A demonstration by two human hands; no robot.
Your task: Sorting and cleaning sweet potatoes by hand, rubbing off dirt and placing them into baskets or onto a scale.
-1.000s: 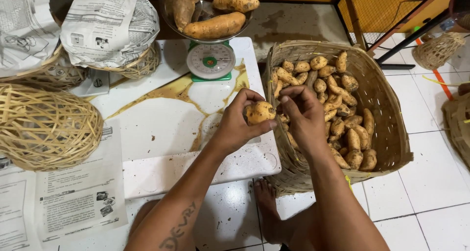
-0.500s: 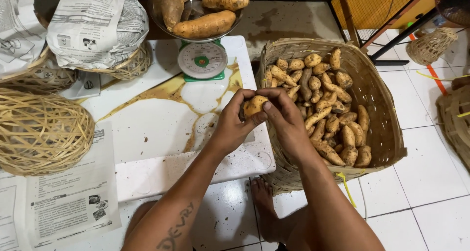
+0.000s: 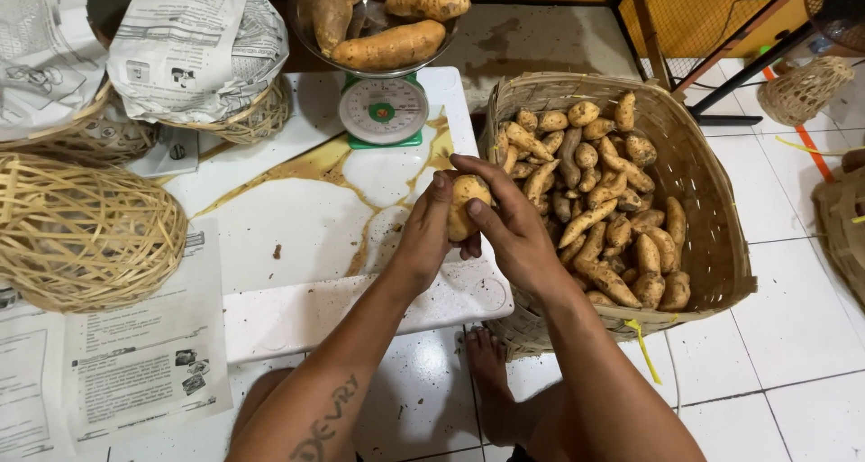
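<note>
Two hands meet at the centre of the frame, both closed around one small sweet potato [image 3: 466,205]: the left hand [image 3: 425,238] cups it from the left, the right hand [image 3: 512,228] wraps over its right side. They hover over the white bench [image 3: 306,219], just left of the woven basket [image 3: 707,201] of sweet potatoes; a green scale [image 3: 383,110] stands above them.

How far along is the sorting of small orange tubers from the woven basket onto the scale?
Done: several large orange-brown sweet potatoes lie in the metal pan of the green dial scale. In hand: left hand and right hand together hold one small orange sweet potato over the white board. Left: the square woven basket holds many tubers.
</note>
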